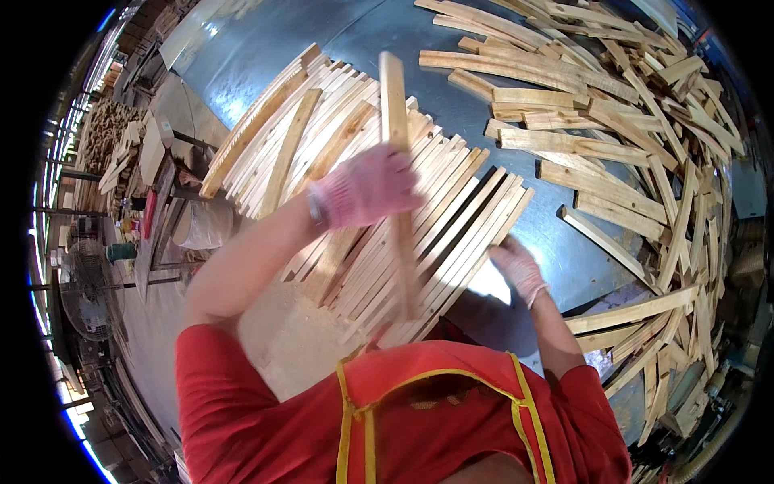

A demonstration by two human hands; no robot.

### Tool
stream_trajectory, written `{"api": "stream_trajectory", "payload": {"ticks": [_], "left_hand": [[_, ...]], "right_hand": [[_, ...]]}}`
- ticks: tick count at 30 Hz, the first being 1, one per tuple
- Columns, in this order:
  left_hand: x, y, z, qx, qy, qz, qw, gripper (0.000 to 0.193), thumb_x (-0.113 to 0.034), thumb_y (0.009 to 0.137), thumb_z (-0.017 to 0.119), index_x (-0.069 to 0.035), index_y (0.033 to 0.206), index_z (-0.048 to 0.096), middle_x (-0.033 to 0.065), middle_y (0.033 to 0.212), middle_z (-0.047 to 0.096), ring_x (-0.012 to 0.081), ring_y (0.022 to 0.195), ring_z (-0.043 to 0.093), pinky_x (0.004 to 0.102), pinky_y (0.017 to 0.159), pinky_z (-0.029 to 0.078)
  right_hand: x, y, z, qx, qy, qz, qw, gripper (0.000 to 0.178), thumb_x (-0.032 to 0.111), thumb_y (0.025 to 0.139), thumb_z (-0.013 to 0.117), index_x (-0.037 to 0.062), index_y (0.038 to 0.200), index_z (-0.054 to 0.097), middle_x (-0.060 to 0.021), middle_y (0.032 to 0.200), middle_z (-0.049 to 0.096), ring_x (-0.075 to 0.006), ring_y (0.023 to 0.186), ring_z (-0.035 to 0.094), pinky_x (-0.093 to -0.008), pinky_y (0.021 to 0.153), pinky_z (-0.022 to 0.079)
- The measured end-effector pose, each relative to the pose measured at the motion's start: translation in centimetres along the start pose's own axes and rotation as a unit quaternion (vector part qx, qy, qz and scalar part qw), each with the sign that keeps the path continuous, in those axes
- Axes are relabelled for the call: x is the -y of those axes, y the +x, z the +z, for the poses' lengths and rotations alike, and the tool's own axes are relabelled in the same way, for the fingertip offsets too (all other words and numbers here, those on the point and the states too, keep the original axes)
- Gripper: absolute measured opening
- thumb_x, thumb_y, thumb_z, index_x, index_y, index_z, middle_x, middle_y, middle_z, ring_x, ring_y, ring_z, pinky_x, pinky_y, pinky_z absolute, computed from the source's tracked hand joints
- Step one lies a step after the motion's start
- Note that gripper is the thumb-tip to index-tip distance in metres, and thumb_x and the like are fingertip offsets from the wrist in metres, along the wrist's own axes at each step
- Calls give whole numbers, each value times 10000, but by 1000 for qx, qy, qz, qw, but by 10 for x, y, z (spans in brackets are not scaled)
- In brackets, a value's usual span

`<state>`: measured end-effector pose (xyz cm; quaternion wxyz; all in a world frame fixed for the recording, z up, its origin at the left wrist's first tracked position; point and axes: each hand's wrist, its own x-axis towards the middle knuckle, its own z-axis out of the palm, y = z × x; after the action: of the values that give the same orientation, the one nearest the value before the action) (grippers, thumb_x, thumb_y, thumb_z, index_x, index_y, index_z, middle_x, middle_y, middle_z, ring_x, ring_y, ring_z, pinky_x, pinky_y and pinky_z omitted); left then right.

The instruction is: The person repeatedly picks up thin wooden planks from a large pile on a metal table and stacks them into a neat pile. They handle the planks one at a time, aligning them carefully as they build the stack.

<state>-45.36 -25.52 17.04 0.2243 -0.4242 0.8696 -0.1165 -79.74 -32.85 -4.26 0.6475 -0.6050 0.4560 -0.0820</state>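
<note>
Currently L hand grips slat, ends abv & below; R hand by slat row, grip unclear.

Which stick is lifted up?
The stick gripped by the left hand, crossing over the row; the others lie in the row or the pile.
</note>
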Motion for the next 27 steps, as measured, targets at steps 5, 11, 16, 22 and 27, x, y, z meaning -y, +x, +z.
{"api": "stream_trajectory", "payload": {"ticks": [5, 11, 16, 22, 27], "left_hand": [[-49, -123, 118, 73, -24, 13, 997, 405, -212, 908, 683, -267, 1308, 661, -7, 1238, 608, 203, 1266, 574, 401, 1074, 469], [-109, -49, 80, 77, -265, -249, 928, 503, -328, 954, 669, -160, 1425, 614, 87, 1244, 661, 268, 1125, 647, 454, 994, 492], [-193, 2, 88, 32, -387, -420, 820, 628, -433, 956, 704, -103, 1467, 551, 163, 1209, 689, 356, 1037, 700, 494, 883, 548], [-101, 10, 21, -132, -513, -453, 717, 451, -290, 916, 667, -67, 1307, 630, 234, 1101, 707, 435, 964, 706, 534, 835, 584], [-33, -41, 42, -76, -539, -407, 734, 290, -252, 906, 631, -14, 1053, 709, 252, 983, 715, 429, 961, 706, 512, 867, 578]], "right_hand": [[101, 38, -33, -160, -257, -103, 947, 715, 417, 966, 638, 25, 1544, 484, -238, 1399, 660, -453, 1317, 589, -466, 1113, 464], [127, 165, -34, -109, -308, -118, 938, 796, 429, 971, 650, 17, 1606, 401, -278, 1526, 571, -424, 1429, 533, -439, 1185, 420], [164, 75, 5, -29, 112, -113, 987, 853, 400, 1008, 681, -54, 1640, 332, -165, 1314, 675, -228, 1174, 669, -345, 1069, 499], [54, -45, -12, -102, 17, -32, 994, 975, 470, 1023, 690, -86, 1658, 204, -180, 1340, 628, -182, 1096, 649, -307, 953, 534], [9, -48, 87, -18, 21, 29, 999, 1082, 488, 927, 808, 8, 1663, 177, -196, 1302, 634, -215, 1013, 678, -300, 735, 590]]}}
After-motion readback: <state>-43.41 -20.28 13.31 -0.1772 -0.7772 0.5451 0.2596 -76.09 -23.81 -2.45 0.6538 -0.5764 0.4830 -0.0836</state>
